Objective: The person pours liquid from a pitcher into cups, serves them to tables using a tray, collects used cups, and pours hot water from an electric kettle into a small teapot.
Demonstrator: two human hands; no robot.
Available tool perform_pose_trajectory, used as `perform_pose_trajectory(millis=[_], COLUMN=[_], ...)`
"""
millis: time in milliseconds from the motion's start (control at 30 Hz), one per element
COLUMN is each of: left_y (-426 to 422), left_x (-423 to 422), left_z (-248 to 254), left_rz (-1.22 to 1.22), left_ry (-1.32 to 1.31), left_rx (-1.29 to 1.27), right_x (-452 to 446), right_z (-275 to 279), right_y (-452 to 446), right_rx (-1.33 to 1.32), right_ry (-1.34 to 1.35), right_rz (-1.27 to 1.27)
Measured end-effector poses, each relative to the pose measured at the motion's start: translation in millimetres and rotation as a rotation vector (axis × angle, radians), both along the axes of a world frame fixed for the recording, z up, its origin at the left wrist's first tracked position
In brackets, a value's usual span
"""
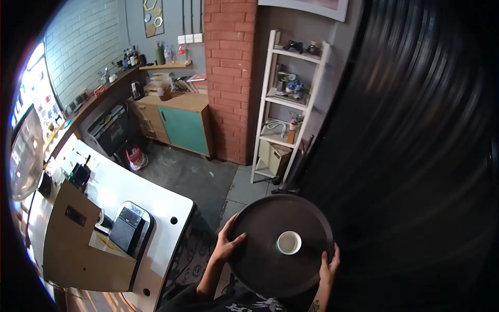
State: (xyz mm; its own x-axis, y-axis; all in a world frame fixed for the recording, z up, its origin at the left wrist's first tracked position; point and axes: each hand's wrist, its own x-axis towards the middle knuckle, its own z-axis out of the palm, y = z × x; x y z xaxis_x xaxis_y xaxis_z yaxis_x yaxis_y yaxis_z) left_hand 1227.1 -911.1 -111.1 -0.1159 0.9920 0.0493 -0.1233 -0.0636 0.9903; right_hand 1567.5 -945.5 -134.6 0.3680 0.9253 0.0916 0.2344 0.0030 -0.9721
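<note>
A round dark brown serving tray (260, 218) is held level in front of my body, low in the head view. My left hand (226, 242) grips its left rim, thumb on top and fingers curled beneath. On the opposite rim, my right hand (329, 264) closes the same way, its thumb over the edge. A small white cup (289, 243) stands upright on the tray, a little right of the middle. Its inside looks pale; whether it holds anything I cannot tell. Neither hand touches the cup.
To the left is a white counter (156, 200) with a coffee grinder (78, 244) and a black scale (127, 229). Ahead stand a white ladder shelf (264, 104), a brick pillar (228, 78) and a cabinet with a green door (182, 130). A dark ridged surface (416, 130) fills the right side.
</note>
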Motion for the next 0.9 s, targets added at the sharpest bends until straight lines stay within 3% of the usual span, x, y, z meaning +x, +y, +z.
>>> perform_pose_trajectory(millis=[167, 267, 300, 433, 533, 633, 733, 800, 900], left_y=[78, 118, 133, 189, 227, 252, 269, 282, 301], left_x=[-11, -22, -27, -47, -67, -93, -114, -131, -161], left_z=[3, -2, 3, -4, 4, -3, 6, 4, 2], left_rz=[0.116, 0.206, 0.257, 0.429, 0.555, 0.71, 0.877, 0.975, 1.095], left_ry=[-0.07, -0.207, -0.032, -0.026, -0.145, -0.039, -0.073, -0.055, -0.111], left_rx=[-0.05, -0.108, -0.038, -0.063, -0.119, -0.059, -0.109, -0.111, -0.124], right_x=[-7, -21, -31, -66, -105, -158, -213, -259, -322], right_z=[4, 9, 12, 0, 1, 0, 2, 9, 3], right_y=[122, 202, 229, 342, 418, 494, 549, 581, 621], right_rx=[0.118, 0.048, 0.062, 0.066, 0.078, 0.089, 0.052, 0.024, 0.008], right_ry=[-0.094, -0.062, -0.067, -0.045, -0.032, 0.048, -0.088, 0.05, 0.03], right_rz=[0.074, 0.199, 0.213, 0.409, 0.565, 0.757, 0.852, 0.987, 1.107])
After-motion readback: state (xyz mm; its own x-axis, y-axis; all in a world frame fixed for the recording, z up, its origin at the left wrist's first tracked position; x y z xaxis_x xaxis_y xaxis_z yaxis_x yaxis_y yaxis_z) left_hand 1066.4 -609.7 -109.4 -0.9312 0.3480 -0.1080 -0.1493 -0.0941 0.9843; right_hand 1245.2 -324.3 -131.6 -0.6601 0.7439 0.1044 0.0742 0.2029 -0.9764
